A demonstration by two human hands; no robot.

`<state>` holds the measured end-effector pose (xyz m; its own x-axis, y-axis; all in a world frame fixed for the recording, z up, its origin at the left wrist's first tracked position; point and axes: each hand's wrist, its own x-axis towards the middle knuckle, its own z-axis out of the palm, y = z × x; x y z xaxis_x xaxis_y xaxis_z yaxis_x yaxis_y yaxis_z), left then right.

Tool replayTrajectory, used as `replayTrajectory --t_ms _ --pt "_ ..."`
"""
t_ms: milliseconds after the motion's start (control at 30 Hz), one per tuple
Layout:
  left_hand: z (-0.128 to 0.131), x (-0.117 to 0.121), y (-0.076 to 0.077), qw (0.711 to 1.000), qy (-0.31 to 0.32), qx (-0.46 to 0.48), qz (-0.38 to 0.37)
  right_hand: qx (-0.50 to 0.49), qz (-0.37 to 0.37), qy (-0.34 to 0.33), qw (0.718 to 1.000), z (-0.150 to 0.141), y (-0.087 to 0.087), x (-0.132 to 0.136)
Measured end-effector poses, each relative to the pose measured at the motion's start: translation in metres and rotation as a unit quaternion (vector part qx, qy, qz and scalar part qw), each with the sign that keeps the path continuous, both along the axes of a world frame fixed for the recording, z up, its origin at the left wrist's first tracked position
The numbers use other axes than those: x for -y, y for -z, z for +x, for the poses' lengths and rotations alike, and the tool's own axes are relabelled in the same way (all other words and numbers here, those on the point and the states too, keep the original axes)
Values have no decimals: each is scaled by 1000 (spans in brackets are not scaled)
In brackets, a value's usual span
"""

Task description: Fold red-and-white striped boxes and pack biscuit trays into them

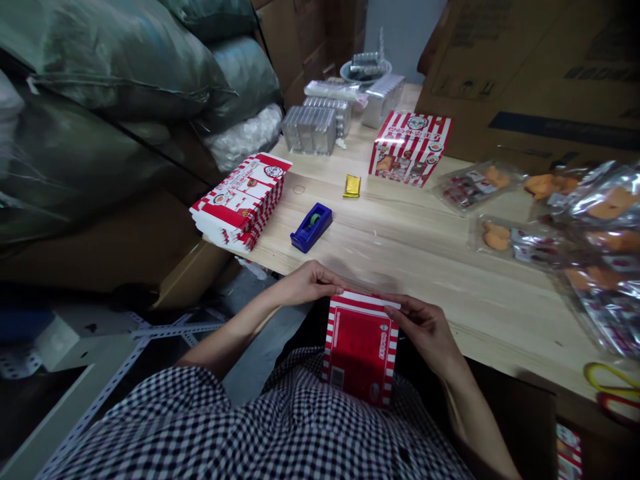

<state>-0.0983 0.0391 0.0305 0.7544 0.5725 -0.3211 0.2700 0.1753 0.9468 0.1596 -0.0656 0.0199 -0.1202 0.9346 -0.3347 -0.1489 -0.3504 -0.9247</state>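
A red-and-white striped box (361, 350) is held at the table's near edge, close to my body, its red printed panel facing me. My left hand (314, 283) pinches its upper left corner between thumb and fingers. At the upper right corner, my right hand (423, 325) grips the edge, thumb on the near side. Just beyond my hands lies a blue tape dispenser (311, 227) with a green roll. To its left is a stack of flat red-and-white cartons (241, 200). The far side of the held box is hidden.
A small gold packet (352, 186) lies mid-table, before an assembled striped box (411, 148). Clear plastic trays (310, 129) stand at the back. Bagged orange items (500, 235) cover the right side, with yellow-handled scissors (613, 383) at the near right edge. Large sacks (125, 67) rise at left.
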Motion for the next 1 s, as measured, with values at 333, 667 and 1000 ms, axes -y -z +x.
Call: replayTrajectory --t_ms 333,667,1000 --pt "0 3 -5 998 5 17 55 1 6 11 1000 1 6 3" --pt "-8 47 8 989 -131 -3 69 9 65 16 998 -9 9 11" --pt "-2 37 14 992 -126 1 29 32 88 12 995 -1 9 9"
